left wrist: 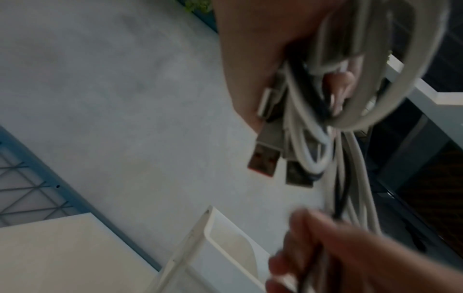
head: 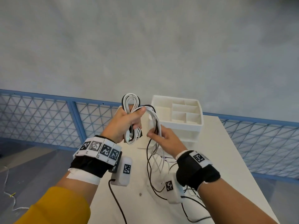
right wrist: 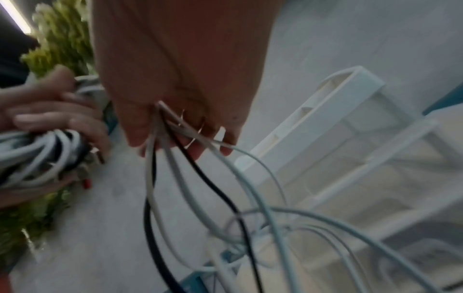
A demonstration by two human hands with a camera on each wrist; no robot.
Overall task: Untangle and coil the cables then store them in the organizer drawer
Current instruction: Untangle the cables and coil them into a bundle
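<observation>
My left hand [head: 129,120] is raised above the table and grips a coiled bundle of white and black cables [head: 131,101]. USB plugs [left wrist: 265,156] hang out of that fist in the left wrist view. A loop of the cables arcs over to my right hand [head: 159,136], which pinches several white and black strands [right wrist: 175,138] just below and right of the left hand. The loose ends [head: 155,167] trail down in a tangle onto the white table [head: 218,159]. The white organizer [head: 178,113] stands behind the hands, its top compartments open.
A blue mesh fence [head: 48,117] runs behind and beside the table. A thin white cord [head: 9,196] lies on the grey floor at left. Black wrist-camera leads [head: 118,204] hang across the near part of the table. Green plants [right wrist: 57,45] show in the right wrist view.
</observation>
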